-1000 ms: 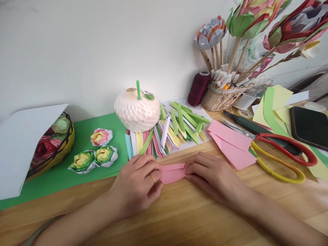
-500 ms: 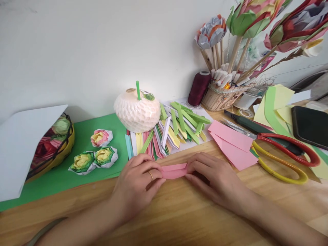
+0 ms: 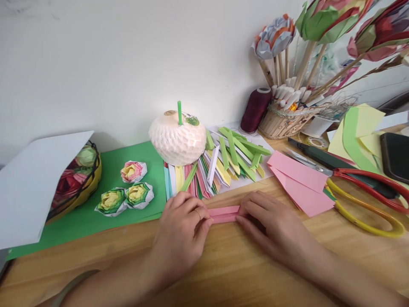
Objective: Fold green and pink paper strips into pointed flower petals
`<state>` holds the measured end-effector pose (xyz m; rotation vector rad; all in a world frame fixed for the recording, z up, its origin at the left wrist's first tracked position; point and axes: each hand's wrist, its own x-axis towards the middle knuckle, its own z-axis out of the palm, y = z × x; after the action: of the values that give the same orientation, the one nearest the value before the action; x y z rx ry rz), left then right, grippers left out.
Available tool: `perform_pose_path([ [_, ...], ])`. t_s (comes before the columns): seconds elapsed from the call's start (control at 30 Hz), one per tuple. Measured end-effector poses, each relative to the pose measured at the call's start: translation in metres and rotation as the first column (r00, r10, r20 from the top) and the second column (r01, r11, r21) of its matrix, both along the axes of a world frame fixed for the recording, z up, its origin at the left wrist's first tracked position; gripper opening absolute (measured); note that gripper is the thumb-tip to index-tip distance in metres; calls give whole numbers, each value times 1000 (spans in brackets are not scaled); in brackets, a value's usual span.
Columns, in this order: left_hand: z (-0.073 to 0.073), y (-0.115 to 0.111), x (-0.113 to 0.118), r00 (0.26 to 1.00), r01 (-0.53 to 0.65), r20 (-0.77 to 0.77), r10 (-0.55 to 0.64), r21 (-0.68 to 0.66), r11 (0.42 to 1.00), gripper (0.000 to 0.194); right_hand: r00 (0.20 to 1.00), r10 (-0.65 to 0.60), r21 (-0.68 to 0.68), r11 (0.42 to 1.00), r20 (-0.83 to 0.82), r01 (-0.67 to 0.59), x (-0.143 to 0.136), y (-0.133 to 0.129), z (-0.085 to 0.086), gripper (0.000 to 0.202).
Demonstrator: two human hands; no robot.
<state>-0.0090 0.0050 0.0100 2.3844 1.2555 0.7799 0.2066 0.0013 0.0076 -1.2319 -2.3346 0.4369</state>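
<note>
A narrow strip of folded pink paper (image 3: 224,214) lies across the wooden table between my hands, a crease running along its length. My left hand (image 3: 185,230) pinches its left end between thumb and fingers, a ring on one finger. At the other end, my right hand (image 3: 270,221) grips the paper the same way, fingers bent over the edge. Just beyond my hands is a heap of folded paper strips (image 3: 223,160) in green, white, yellow and pink. Flat pink paper pieces (image 3: 302,183) lie to the right of my right hand.
Scissors (image 3: 364,187) with red and yellow handles lie at right, near a black phone (image 3: 396,155). A white coconut (image 3: 177,140) with a green straw stands behind. Paper flowers (image 3: 133,171) rest on green paper (image 3: 153,157). A purple thread spool (image 3: 255,110) stands beside a woven basket (image 3: 281,123).
The pink strip looks narrower, its lower edge now folded up toward the middle. Both hands keep hold of its ends. The whole view has shifted slightly, moving things rightward.
</note>
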Motion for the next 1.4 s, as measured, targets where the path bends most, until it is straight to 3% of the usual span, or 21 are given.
perform_pose_path([
  [0.3, -1, -1, 7, 989, -66, -135, 67, 11, 998, 14, 999, -41, 7, 999, 7, 41, -3, 2, -3, 19],
  [0.97, 0, -1, 5, 974, -46, -222, 37, -36, 998, 14, 997, -55, -58, 997, -56, 52, -2, 1, -3, 9],
  [1.17, -1, -4, 3, 977, -49, -208, 43, -25, 998, 12, 999, 51, 15, 999, -8, -51, 0, 1, -3, 28],
  [1.3, -3, -4, -1, 983, 61, -183, -33, 147, 987, 34, 996, 65, 104, 992, 63, -72, 3, -1, -4, 29],
  [1.4, -5, -4, -5, 965, 180, -245, -95, 350, 919, 43, 990, 70, 156, 984, 125, -89, 6, -2, -5, 27],
])
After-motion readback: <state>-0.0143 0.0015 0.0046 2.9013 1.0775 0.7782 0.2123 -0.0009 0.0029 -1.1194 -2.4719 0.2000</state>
